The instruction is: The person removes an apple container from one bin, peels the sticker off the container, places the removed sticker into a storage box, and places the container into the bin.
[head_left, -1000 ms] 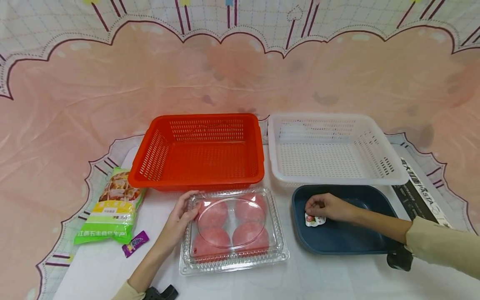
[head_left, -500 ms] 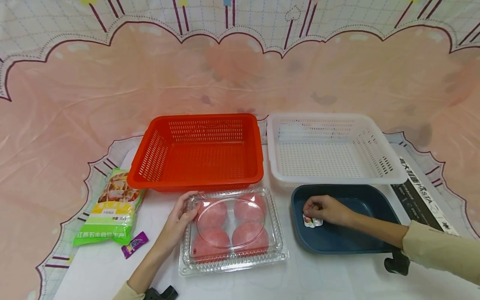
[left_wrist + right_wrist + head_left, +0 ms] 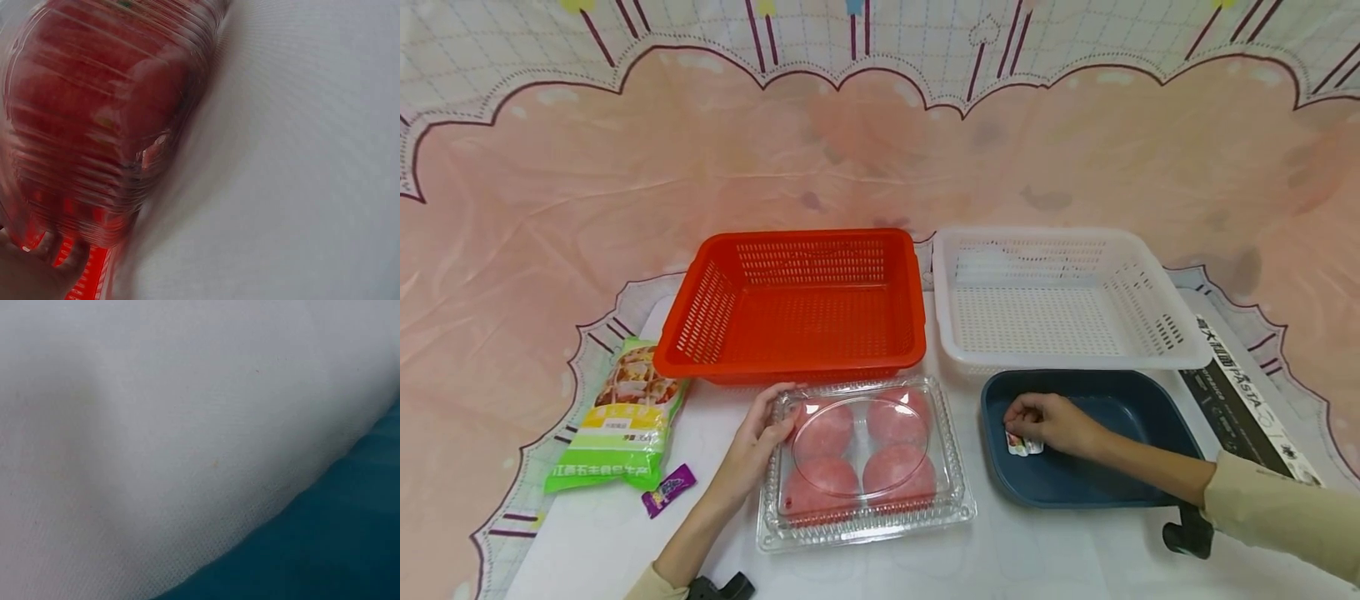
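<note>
In the head view my left hand holds the back left corner of a clear plastic clamshell box. Several round red fruits, seemingly peaches or apples, show through its lid. The left wrist view catches fingers curled at the end of the same box. Inside a dark blue tray, at its left end, my right hand pinches a small white packet with coloured print. Part of the packet is hidden under the fingers. Only white cloth and the blue tray wall appear in the right wrist view.
Behind stand a red basket and a white basket, side by side. A green and yellow food bag and a purple wrapped sweet lie at the left. A black pasta box lies at the right.
My right wrist and sleeve have come slightly nearer and to the left, while the fingers stay on the packet. The left hand and the clear box hold their places.
</note>
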The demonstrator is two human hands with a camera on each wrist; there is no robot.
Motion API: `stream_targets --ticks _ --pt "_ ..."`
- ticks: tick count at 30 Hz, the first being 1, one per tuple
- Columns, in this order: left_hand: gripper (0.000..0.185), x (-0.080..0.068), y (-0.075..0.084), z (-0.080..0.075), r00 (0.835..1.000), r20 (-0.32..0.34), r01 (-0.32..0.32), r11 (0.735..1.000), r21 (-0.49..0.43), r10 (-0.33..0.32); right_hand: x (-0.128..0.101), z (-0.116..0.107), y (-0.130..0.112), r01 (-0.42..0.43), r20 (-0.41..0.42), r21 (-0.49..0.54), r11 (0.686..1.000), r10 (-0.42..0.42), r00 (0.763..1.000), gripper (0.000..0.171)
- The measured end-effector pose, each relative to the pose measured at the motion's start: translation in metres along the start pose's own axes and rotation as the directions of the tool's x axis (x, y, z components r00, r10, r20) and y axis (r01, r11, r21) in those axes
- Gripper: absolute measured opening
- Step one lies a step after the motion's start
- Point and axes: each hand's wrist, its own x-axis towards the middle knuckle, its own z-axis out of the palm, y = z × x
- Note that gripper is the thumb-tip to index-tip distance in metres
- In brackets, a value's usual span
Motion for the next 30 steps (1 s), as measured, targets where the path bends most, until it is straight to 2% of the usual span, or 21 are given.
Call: stream_targets --ticks 7,14,21,27,30 --pt "0.044 0.0 -0.002 0.0 1.0 0.006 0.002 1.0 -0.012 -0.002 -0.002 0.002 0.0 0.016 -0.046 -0.04 0.999 -0.018 0.999 0.01" --pt "0.043 0.0 0.0 0.0 1.0 0.0 0.007 1.0 -0.013 -0.007 0.0 0.005 -0.003 -0.016 -0.109 -0.087 0.996 0.007 0.994 0.007" --pt "0.043 0.0 0.001 0.0 1.0 0.002 -0.008 1.0 -0.025 0.008 -0.004 0.008 -0.008 -0.06 -0.202 -0.146 0.987 0.029 0.979 0.005" --pt "0.043 0.0 -0.002 0.0 1.0 0.006 -0.015 1.0 -0.026 0.015 -0.007 0.007 -0.01 -0.06 -0.259 -0.207 0.976 0.004 0.966 0.005" --pt "0.043 0.0 -0.003 0.0 1.0 0.007 -0.017 1.0 -0.024 0.017 -0.007 0.005 -0.013 -0.065 -0.277 -0.205 0.977 0.006 0.961 0.008"
